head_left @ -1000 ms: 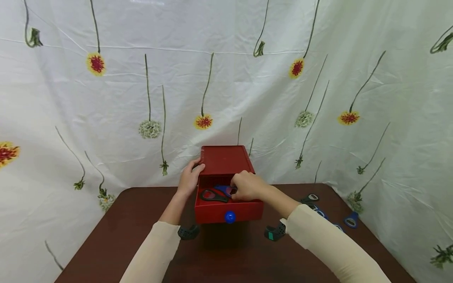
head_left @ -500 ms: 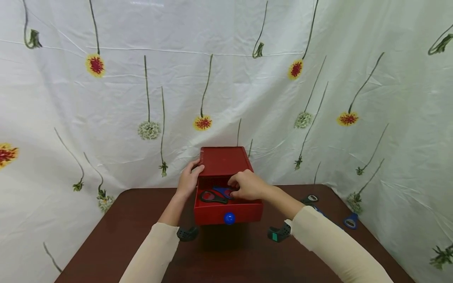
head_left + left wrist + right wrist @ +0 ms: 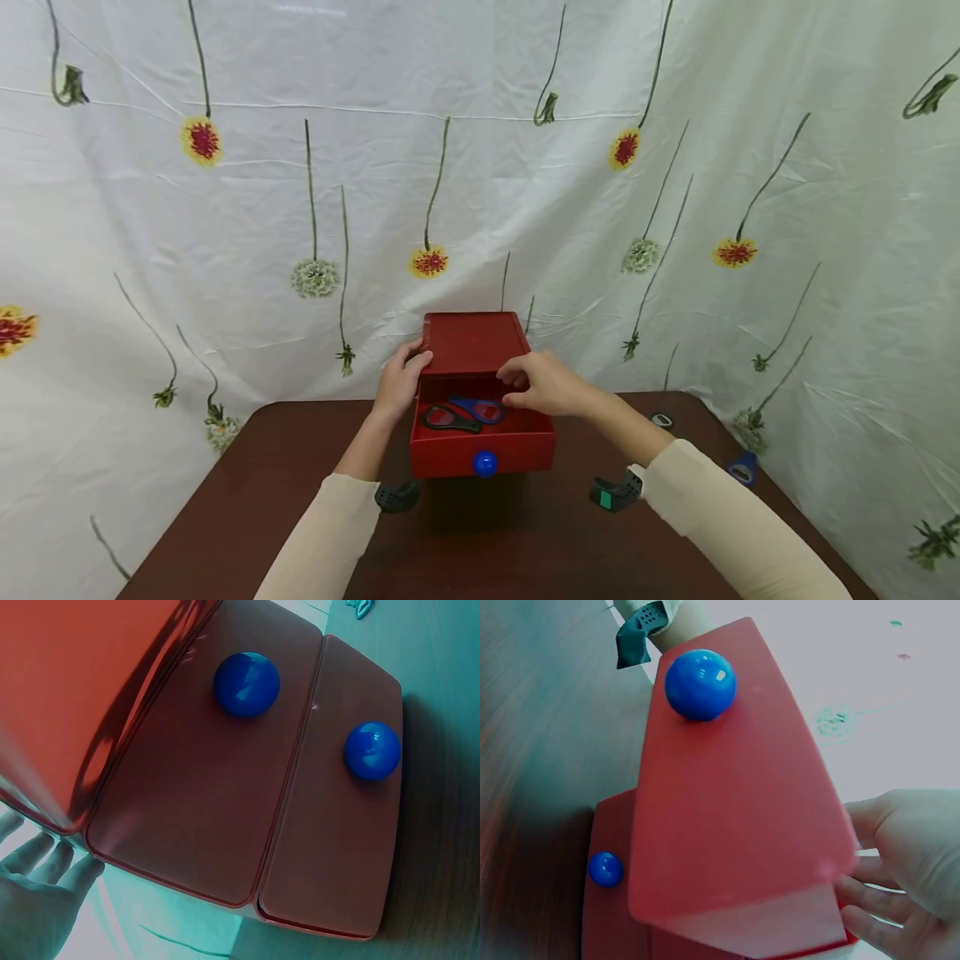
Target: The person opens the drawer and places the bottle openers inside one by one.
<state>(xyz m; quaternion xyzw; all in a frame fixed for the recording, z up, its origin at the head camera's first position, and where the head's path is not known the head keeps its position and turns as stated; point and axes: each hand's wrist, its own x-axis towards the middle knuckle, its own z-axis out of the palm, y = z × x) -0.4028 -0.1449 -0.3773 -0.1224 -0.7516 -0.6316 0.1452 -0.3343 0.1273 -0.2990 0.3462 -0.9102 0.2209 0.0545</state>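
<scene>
A red drawer cabinet point(image 3: 474, 342) has its top drawer point(image 3: 450, 458) pulled out. Inside lie a black magnifying glass point(image 3: 467, 424) and a blue magnifying glass point(image 3: 463, 404), side by side, red showing through their round lenses. My left hand point(image 3: 397, 383) rests on the cabinet's left side, fingers extended along it. Over the drawer's right part is my right hand point(image 3: 551, 385), fingers loosely bent, a gap between thumb and fingertips, nothing held. The right wrist view shows the drawer front with its blue knob point(image 3: 700, 685), the right hand point(image 3: 911, 862) beyond its edge.
Two lower drawers with blue knobs point(image 3: 247, 684) are closed. On the dark brown table point(image 3: 300, 500), a blue magnifying glass point(image 3: 746, 460) lies at the right; another, dark one point(image 3: 652, 419) is partly behind my right arm. A flowered white cloth point(image 3: 480, 192) hangs behind.
My right hand has let go of the blue magnifying glass and risen up and right, uncovering its lens. My left hand has stayed at the cabinet.
</scene>
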